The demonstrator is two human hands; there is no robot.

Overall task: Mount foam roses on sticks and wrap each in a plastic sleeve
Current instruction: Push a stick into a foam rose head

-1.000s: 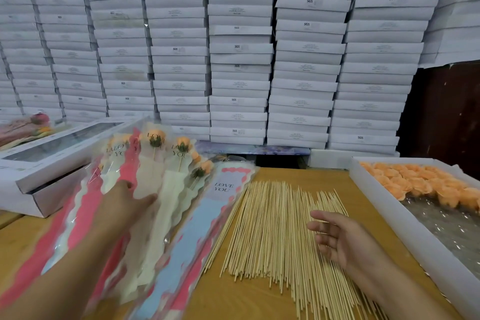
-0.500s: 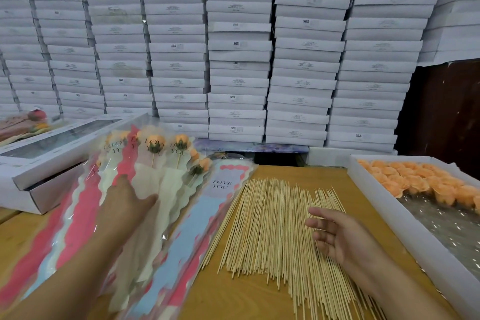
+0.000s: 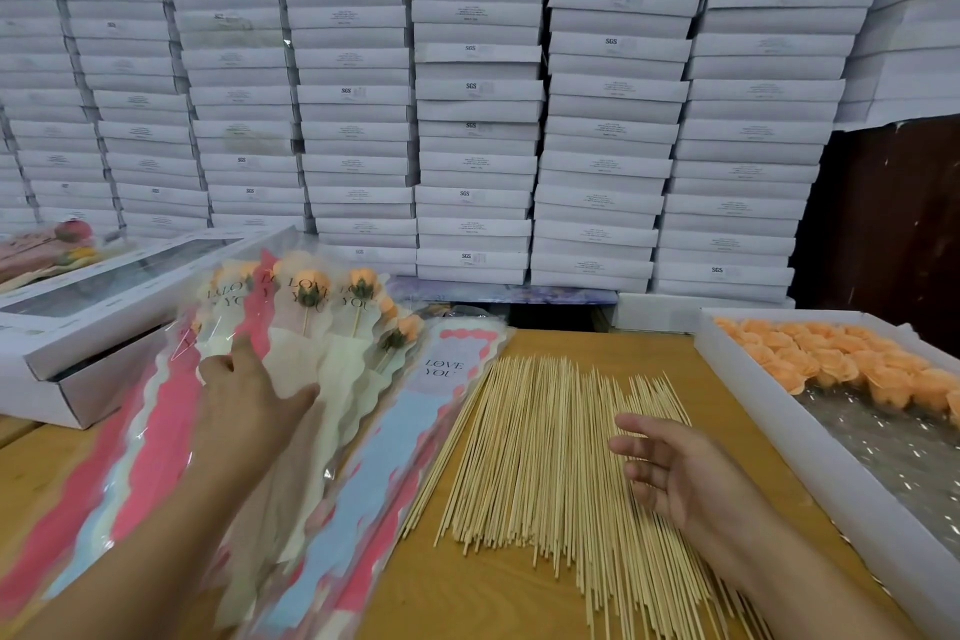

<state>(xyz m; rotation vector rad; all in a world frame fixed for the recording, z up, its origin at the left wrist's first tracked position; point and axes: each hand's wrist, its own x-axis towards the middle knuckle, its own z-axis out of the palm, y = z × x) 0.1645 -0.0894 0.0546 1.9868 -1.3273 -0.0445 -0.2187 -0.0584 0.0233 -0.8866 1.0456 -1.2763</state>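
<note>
Your left hand [image 3: 249, 395] is sliding a little further up the wrapped roses [image 3: 332, 327], pressing them flat with straight fingers, while your right hand [image 3: 675, 478] is still hovering loosely open and empty over the sticks [image 3: 530, 442], so the next mount isn't begun.

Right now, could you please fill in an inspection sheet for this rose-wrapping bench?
Surface: wooden table, bare at the near edge.
Job's things: loose sticks in the middle; orange foam roses in a white tray at the right; wrapped roses in sleeves fanned at the left.
Clutter: windowed white box at far left.
Hands: left hand rests flat on the sleeves; right hand open over the sticks.
Cables: nothing seen.
Surroundings: stacked white boxes behind.
</note>
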